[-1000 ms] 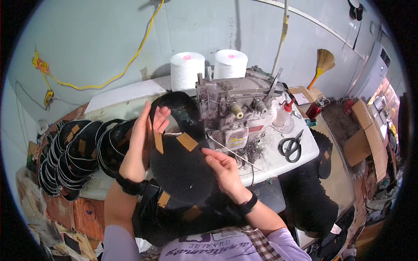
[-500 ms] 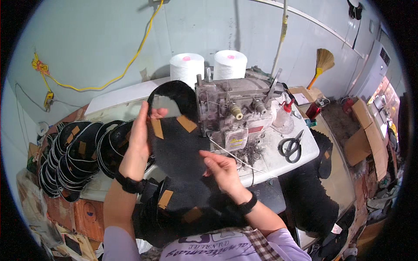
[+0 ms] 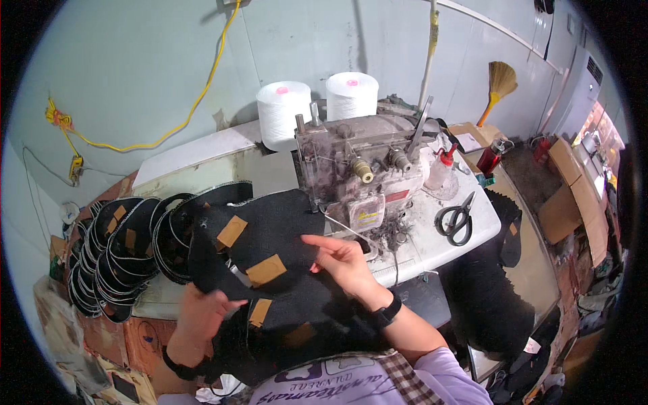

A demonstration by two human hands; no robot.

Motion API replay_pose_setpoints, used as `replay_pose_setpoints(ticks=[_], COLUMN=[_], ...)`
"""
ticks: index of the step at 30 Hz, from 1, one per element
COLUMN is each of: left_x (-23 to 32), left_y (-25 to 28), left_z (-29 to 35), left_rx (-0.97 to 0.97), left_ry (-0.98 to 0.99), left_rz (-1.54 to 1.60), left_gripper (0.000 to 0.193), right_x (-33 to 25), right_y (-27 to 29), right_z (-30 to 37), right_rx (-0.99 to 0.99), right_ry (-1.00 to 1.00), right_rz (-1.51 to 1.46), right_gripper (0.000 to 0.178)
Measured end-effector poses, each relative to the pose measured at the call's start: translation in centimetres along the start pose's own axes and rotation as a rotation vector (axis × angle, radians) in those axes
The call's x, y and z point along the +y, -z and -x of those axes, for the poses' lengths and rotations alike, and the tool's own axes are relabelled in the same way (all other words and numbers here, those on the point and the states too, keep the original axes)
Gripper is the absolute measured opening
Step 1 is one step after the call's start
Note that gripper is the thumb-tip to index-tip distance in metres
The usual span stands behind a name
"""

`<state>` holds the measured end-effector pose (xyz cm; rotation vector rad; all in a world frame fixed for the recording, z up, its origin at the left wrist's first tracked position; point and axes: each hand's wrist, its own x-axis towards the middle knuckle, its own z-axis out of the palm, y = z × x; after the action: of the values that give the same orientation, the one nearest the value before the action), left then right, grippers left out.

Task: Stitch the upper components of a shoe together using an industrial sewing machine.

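A black fabric piece (image 3: 270, 226) with tan rectangular patches lies at the left of a sewing machine (image 3: 371, 169), its right edge beside the machine's needle area. My right hand (image 3: 344, 266) pinches the right edge of the piece between index finger and thumb. At its lower left edge is my left hand (image 3: 202, 317), blurred, with the thumb pointing right and the other fingers mostly hidden. Below, close to my body, more black fabric (image 3: 290, 324) with tan patches is piled. White thread (image 3: 347, 228) runs from the piece across the machine front.
Curved black pieces with white-stitched edges (image 3: 125, 250) are heaped at the left. Black-handled scissors (image 3: 455, 223) and a red-capped oil bottle (image 3: 442, 169) stand on the white table right of the machine. Two white thread cones (image 3: 283, 111) are behind. Black fabric (image 3: 486, 290) hangs at the right.
The black piece has swung down and left, its far curved end folding toward me. My left hand has moved down from that far end. The right hand stays near the edge.
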<state>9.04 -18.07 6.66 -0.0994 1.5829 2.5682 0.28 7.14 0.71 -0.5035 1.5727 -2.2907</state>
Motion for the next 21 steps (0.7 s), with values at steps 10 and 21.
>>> replay_pose_setpoints(ticks=[10, 21], left_x=[-0.8, 0.2], left_y=[-2.3, -4.6], left_z=[-1.1, -5.6], left_rx=[-0.308, -0.285], left_ry=[-0.118, -0.257], left_rz=[-0.583, -0.744], left_gripper=[0.020, 0.023], right_x=[-1.4, -3.1], right_y=[-0.2, -1.8], right_z=[2.4, 3.1], right_rx=[0.133, 0.193], right_ry=[0.084, 0.490], right_rz=[0.264, 0.882], right_gripper=[0.029, 0.006])
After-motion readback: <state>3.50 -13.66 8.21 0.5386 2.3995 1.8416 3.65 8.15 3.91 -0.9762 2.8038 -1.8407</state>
